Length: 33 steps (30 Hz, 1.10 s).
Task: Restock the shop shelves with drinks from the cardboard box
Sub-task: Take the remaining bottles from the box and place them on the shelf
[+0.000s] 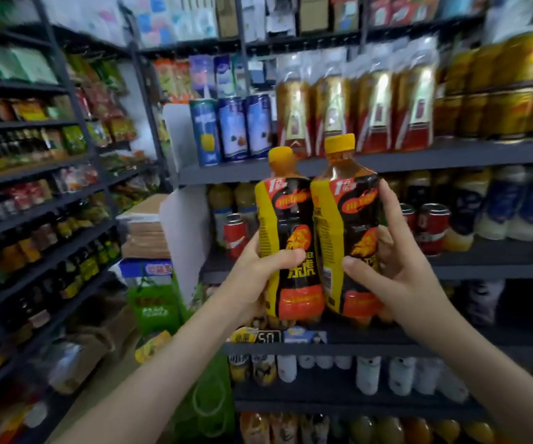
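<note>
**Two bottles held up before the drinks shelves**

- Left hand [254, 278]: curled round the lower half of the left bottle [286, 225]. Thumb lies across the front of the label; the other fingers go behind the bottle and are hidden.
- Right hand [390, 270]: grips the right bottle [350, 219]. Thumb presses the label low at the front, the index finger [390, 206] is stretched up along the bottle's outer side, and the remaining fingers are wrapped behind.
- Bottles: side by side between the two hands, labels touching, roughly upright, yellow caps well above the fingertips. Dark drink, with black, yellow and orange wrap.
- Bottle bases sit just below both thumbs, in line with the shelf edge [371, 344] that carries price tags [268, 337]. Cannot tell whether the bases rest on it or hang in front of it.
- Behind the fingers: red cans [433, 229] on a shelf, just past the right index finger and also beyond the left knuckles.
- Above the caps: a shelf of tall cans [233, 129] and bagged bottles [374, 107].
- Left of the left hand, farther back: stacked cardboard [145, 232]. The view is blurred there.
</note>
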### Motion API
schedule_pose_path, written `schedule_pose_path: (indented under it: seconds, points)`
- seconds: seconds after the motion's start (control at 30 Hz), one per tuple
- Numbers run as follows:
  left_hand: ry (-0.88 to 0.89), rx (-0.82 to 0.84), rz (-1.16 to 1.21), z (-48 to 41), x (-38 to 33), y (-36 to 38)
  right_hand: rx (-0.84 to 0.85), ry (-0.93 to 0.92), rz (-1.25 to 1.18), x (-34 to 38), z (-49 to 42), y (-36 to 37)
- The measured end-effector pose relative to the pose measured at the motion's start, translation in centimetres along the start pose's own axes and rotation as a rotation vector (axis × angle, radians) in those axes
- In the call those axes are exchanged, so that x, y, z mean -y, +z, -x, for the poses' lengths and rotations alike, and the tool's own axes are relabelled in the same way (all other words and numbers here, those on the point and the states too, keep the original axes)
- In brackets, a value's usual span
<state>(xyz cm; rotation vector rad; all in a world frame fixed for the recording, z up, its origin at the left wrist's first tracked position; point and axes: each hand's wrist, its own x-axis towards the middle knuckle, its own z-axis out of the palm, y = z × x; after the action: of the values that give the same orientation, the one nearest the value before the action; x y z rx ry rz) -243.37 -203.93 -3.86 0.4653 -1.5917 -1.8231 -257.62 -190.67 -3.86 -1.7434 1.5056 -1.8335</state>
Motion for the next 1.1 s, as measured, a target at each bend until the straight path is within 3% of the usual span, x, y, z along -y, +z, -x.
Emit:
schedule_pose_path:
  seconds: [0.3, 0.57, 0.73, 1.1]
  points:
    - [0.122, 0.089, -0.057, -6.2, 0.0, 15.3, -0.056, -0.121, 0.071, 0.1, 0.1, -15.7]
    - [0.307, -0.033, -0.142, -11.1, 0.4, 27.0, -0.133, -0.131, 0.108, -2.5, -0.5, -29.0]
    - [0.359, -0.180, -0.173, -13.2, -1.1, 28.0, -0.162, -0.159, 0.056, -2.7, -3.7, -32.2]
    - [0.472, -0.247, -0.271, -16.4, -5.3, 23.9, -0.225, -0.179, 0.116, -6.8, -14.6, -28.7]
